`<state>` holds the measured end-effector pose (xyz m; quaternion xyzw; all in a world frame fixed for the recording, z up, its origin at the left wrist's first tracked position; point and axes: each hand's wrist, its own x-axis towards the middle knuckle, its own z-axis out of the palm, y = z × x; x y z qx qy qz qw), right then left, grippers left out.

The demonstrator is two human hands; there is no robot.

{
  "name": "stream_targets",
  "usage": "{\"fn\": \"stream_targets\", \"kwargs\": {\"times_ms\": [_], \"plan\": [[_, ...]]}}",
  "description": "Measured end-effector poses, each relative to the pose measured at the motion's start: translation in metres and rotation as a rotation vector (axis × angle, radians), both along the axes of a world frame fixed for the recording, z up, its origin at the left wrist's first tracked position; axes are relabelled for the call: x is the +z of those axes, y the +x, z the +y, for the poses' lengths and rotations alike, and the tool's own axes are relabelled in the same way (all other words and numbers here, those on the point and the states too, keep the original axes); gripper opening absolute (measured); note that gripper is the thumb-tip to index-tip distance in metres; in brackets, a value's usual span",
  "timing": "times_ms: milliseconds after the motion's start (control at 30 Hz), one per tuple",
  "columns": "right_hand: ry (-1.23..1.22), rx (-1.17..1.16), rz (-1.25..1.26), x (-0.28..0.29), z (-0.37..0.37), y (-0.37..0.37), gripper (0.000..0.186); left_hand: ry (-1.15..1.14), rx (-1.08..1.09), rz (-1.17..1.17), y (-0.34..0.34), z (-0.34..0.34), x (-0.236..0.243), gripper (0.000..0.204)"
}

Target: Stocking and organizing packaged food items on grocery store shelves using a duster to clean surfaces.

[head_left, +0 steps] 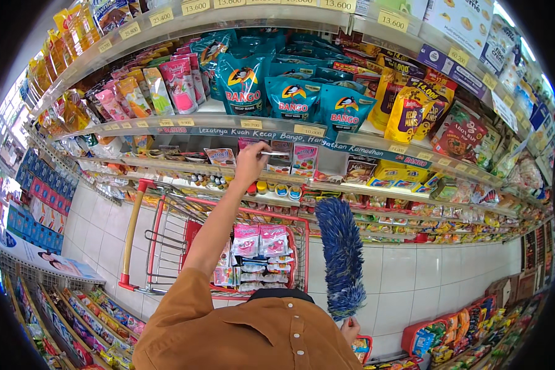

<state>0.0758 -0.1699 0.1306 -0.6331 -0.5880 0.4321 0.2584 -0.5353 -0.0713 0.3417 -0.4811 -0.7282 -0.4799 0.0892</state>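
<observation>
My left hand (253, 159) reaches into the lower shelf ledge, fingers curled on the top of a small packet (279, 161) among pink and white packets (304, 159). My right hand (350, 328), low at the right of my body, grips the handle of a long blue feather duster (338, 253), which points up toward the shelves. Just above my left hand runs a shelf strip with price tags (308, 131), and teal pouches (242, 91) stand on the shelf over it.
A red-rimmed metal cart (305, 240) holding pink packets (259, 242) stands below the shelf on tiled floor (394, 271). Yellow pouches (401, 111) stand at upper right, blue boxes (34, 197) at far left. Product racks (68, 314) and red baskets (413, 336) line the bottom edges.
</observation>
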Motion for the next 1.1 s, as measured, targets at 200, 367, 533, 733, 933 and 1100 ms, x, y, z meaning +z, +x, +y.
{"fn": "stream_targets", "kwargs": {"times_ms": [200, 367, 533, 733, 933, 1100], "plan": [[0.008, -0.046, 0.024, -0.020, 0.004, 0.003, 0.024, 0.077, 0.076, 0.041, -0.007, 0.022, -0.007, 0.021], [0.078, 0.004, -0.014, -0.004, 0.003, -0.004, 0.025, 0.076, 0.086, 0.022, -0.001, 0.031, -0.009, 0.022], [0.009, -0.074, -0.002, -0.015, -0.013, -0.003, 0.023, 0.165, 0.033, -0.098, 0.005, 0.034, -0.009, 0.022], [0.024, -0.111, -0.032, -0.041, -0.034, 0.000, 0.024, -0.031, 0.039, -0.105, -0.014, 0.044, -0.032, 0.033], [-0.140, -0.112, -0.072, -0.087, -0.036, 0.029, 0.032, 0.145, 0.110, -0.068, -0.024, 0.034, -0.036, 0.029], [0.254, -0.103, -0.082, -0.106, -0.035, 0.026, 0.023, 0.138, 0.054, -0.120, -0.032, -0.039, -0.035, 0.020]]}}
